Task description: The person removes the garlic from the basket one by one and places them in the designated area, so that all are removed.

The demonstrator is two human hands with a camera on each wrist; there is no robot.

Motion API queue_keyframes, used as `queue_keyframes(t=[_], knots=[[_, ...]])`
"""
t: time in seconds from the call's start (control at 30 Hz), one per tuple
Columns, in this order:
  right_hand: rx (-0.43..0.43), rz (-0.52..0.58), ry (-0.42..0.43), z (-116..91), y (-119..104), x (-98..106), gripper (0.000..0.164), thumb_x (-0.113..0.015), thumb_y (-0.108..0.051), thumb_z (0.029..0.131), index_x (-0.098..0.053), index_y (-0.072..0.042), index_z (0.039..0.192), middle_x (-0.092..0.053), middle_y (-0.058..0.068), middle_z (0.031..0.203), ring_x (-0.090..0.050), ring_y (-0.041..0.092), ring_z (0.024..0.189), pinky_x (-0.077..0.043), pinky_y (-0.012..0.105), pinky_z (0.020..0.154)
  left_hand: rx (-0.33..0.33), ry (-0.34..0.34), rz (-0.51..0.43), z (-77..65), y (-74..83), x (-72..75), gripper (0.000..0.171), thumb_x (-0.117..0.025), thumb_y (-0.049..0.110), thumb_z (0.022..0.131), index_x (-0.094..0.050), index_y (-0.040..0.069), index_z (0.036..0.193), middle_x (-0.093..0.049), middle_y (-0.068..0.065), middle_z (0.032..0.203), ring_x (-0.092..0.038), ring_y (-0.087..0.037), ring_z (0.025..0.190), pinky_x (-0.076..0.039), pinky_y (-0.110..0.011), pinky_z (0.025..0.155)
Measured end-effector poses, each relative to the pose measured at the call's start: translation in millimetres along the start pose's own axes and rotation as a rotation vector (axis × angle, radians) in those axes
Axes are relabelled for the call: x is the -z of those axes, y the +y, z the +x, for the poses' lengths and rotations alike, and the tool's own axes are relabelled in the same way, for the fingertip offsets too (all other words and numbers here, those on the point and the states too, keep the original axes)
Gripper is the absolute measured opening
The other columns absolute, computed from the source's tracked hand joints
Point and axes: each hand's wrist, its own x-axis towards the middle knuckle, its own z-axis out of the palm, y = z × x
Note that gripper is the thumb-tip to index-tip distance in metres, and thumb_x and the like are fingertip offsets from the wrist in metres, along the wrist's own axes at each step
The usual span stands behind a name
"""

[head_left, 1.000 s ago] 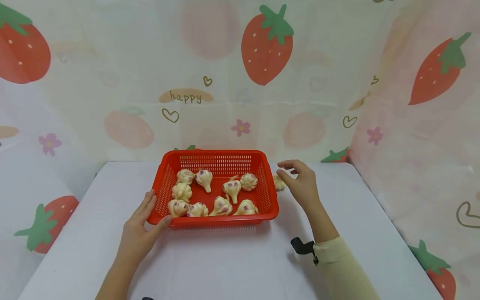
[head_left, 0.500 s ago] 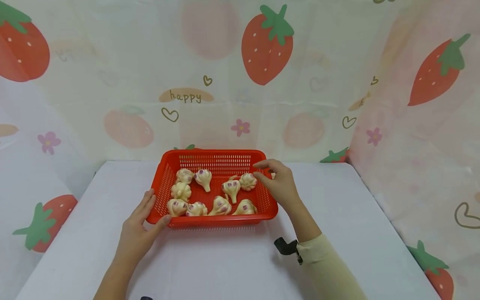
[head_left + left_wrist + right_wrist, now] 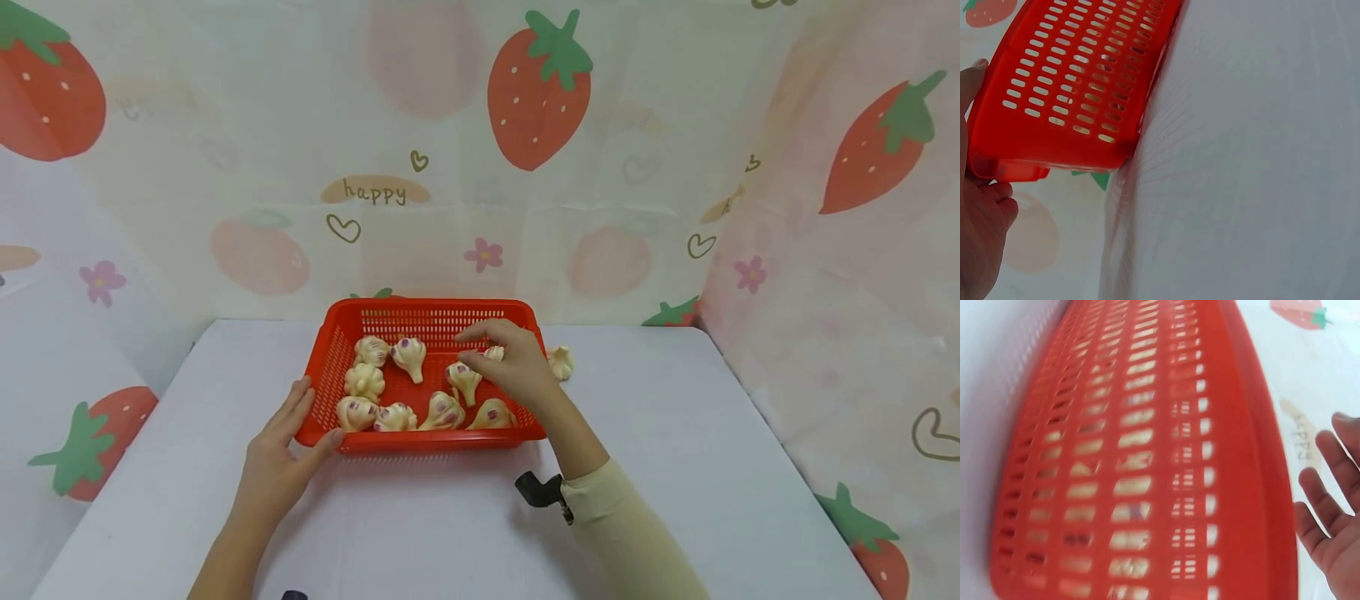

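A red plastic basket (image 3: 431, 442) with slotted walls stands on the white table, holding several garlic bulbs, among them a bulb (image 3: 364, 382) at its left side. My left hand (image 3: 279, 467) grips the basket's left front corner, thumb on the front rim and fingers along the left side. In the left wrist view, the fingers tuck under the rim's handle. Over the right part of the basket hovers my right hand (image 3: 517, 362), fingers loosely bent and holding nothing. It partly covers one garlic bulb (image 3: 493, 354). Another garlic bulb (image 3: 560, 363) lies outside, right of the basket.
The white-covered table (image 3: 675, 433) extends to both sides of the basket. Behind it hangs a strawberry-patterned cloth (image 3: 450, 242), which also lines the sides. A black wrist mount (image 3: 538, 490) sticks out at the right sleeve.
My right hand has moved left, from beside the bulb outside to above the basket's right part. That outside bulb is in fuller view now. The left hand and basket have stayed put.
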Motion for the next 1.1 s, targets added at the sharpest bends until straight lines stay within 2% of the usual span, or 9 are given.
queue_keyframes(t=[0.13,0.3,0.47,0.63,0.7,0.9,0.93,1.03,1.1], knots=[[0.038,-0.025,-0.085,5.9,-3.8,-8.4,0.02,-0.077,-0.02,0.094,-0.075,-0.018,0.114,-0.072,-0.007,0.115,-0.062,0.015,0.116,-0.057,0.038,0.096,-0.001,-0.001,-0.001,1.4,-1.4,-2.1,0.084,-0.079,0.043,0.089,-0.042,0.008,0.156,-0.036,-0.003,0.165,-0.033,-0.029,0.153,-0.041,-0.058,0.11],[0.055,-0.013,-0.163,12.4,-1.7,-19.3,0.017,-0.075,-0.02,0.095,-0.075,-0.017,0.112,-0.073,-0.006,0.111,-0.064,0.015,0.106,-0.058,0.035,0.09,0.007,-0.004,0.0,0.9,-2.2,-4.0,0.084,-0.079,0.043,0.089,-0.042,0.009,0.156,-0.036,-0.002,0.165,-0.034,-0.029,0.153,-0.041,-0.058,0.11],[-0.016,-0.021,-0.203,14.8,9.1,-28.0,0.015,-0.075,-0.02,0.096,-0.075,-0.022,0.11,-0.072,-0.008,0.109,-0.062,0.01,0.102,-0.057,0.031,0.087,0.015,-0.013,-0.003,0.0,-0.4,-4.7,0.084,-0.079,0.044,0.09,-0.042,0.008,0.156,-0.036,-0.003,0.165,-0.033,-0.03,0.153,-0.041,-0.059,0.11],[-0.065,-0.005,-0.249,16.1,20.7,-35.5,0.017,-0.074,-0.018,0.096,-0.075,-0.016,0.113,-0.073,0.002,0.114,-0.062,0.02,0.102,-0.058,0.031,0.083,0.006,-0.007,0.002,0.5,1.3,-4.3,0.084,-0.079,0.043,0.089,-0.043,0.007,0.155,-0.036,-0.004,0.165,-0.034,-0.03,0.153,-0.041,-0.058,0.11],[-0.082,-0.003,-0.262,17.0,24.1,-38.3,0.018,-0.074,-0.018,0.096,-0.075,-0.014,0.113,-0.073,0.003,0.114,-0.062,0.022,0.098,-0.058,0.03,0.08,0.001,-0.002,0.007,1.0,1.4,-4.1,0.084,-0.079,0.043,0.089,-0.043,0.007,0.155,-0.037,-0.004,0.165,-0.035,-0.03,0.152,-0.041,-0.058,0.109],[-0.175,0.007,-0.322,16.2,28.7,-44.3,0.017,-0.077,-0.024,0.094,-0.076,-0.023,0.111,-0.072,-0.002,0.111,-0.059,0.021,0.079,-0.054,0.026,0.062,0.002,-0.002,0.008,0.6,1.0,-3.9,0.084,-0.079,0.044,0.089,-0.043,0.007,0.155,-0.036,-0.003,0.165,-0.034,-0.029,0.153,-0.041,-0.055,0.109],[-0.191,0.015,-0.334,15.6,29.0,-45.1,0.018,-0.078,-0.025,0.093,-0.076,-0.023,0.111,-0.072,-0.003,0.11,-0.059,0.021,0.076,-0.053,0.026,0.06,0.001,0.0,0.007,0.2,1.0,-3.6,0.084,-0.08,0.043,0.089,-0.043,0.008,0.155,-0.037,-0.002,0.165,-0.034,-0.029,0.153,-0.041,-0.049,0.112],[-0.216,0.024,-0.367,15.0,29.8,-48.1,0.021,-0.079,-0.026,0.092,-0.077,-0.023,0.113,-0.071,-0.007,0.111,-0.063,0.022,0.082,-0.056,0.026,0.064,-0.005,0.007,0.014,-0.8,2.4,-1.3,0.083,-0.08,0.042,0.089,-0.044,0.007,0.155,-0.037,-0.003,0.164,-0.035,-0.029,0.152,-0.04,-0.047,0.113],[-0.209,0.022,-0.393,15.2,30.2,-49.8,0.021,-0.079,-0.024,0.092,-0.077,-0.022,0.113,-0.071,-0.003,0.115,-0.066,0.024,0.089,-0.057,0.026,0.07,-0.007,0.011,0.02,-0.6,2.8,0.2,0.083,-0.08,0.042,0.089,-0.044,0.007,0.155,-0.038,-0.003,0.164,-0.036,-0.029,0.152,-0.04,-0.047,0.112]])
